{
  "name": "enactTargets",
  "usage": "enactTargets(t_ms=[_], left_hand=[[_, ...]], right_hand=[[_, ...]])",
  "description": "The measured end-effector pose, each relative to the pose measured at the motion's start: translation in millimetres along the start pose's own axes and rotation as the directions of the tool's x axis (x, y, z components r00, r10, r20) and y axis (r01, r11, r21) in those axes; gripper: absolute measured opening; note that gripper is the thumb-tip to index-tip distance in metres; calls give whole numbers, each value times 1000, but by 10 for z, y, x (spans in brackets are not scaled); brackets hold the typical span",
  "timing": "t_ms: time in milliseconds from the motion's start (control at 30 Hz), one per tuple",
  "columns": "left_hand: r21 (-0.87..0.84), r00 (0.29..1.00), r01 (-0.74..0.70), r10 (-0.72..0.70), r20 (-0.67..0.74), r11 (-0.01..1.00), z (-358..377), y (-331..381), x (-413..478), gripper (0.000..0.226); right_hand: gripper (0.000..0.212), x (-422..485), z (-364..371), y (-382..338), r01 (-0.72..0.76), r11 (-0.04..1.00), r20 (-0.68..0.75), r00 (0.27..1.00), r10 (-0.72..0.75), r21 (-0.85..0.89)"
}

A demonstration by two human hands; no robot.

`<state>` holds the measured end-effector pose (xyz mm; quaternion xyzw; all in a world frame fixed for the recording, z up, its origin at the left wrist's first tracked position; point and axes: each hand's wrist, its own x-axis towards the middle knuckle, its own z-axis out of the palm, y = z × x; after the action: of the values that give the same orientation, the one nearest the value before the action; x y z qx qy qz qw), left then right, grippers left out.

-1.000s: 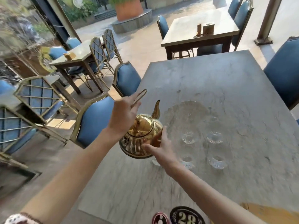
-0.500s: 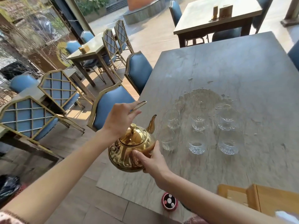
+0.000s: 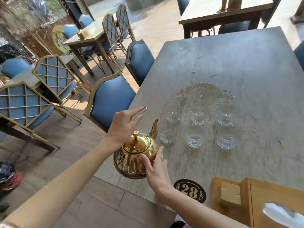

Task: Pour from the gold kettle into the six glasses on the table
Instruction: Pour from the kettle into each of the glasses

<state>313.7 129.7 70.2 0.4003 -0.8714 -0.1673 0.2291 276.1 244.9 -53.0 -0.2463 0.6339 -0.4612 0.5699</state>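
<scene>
- Grey stone table on a terrace with blue chairs; a wet patch lies behind the glasses.
- Six glasses stand in two rows of three; contents cannot be judged.
- Gold kettle is held above the table's near left edge, lid on, spout just beside the front left glass.
- Left hand: fingers closed around the kettle's handle.
- Right hand: fingers spread flat against the kettle's body.
- Number plaque "28" and wooden tissue box sit at the near edge.

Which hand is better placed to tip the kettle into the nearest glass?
Left. The left hand grips the handle above the gold kettle, spout beside the nearest glass. The right hand only steadies the kettle's side.
</scene>
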Motion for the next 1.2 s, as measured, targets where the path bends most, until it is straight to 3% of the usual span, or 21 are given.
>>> enactTargets(t_ms=[200,333,467,833,1200], left_hand=[[3,1000,3,-3,-25,1000,25,-98,41,42],[-23,999,20,-21,-31,1000,-67,-153,105,39],[-4,1000,7,-7,-1,1000,-111,-187,158,36],[81,968,-35,13,251,996,77,-147,343,32],[168,917,-37,-33,399,985,229,5,516,33]], right_hand=[[83,-30,120,-52,72,996,-79,994,-77,-57],[94,-28,231,-17,221,973,-120,966,-228,-72],[107,-42,295,34,266,959,-131,952,-278,-98],[105,-113,516,-2,173,983,-256,955,-150,70],[100,-110,517,-119,77,975,-239,971,-25,211]])
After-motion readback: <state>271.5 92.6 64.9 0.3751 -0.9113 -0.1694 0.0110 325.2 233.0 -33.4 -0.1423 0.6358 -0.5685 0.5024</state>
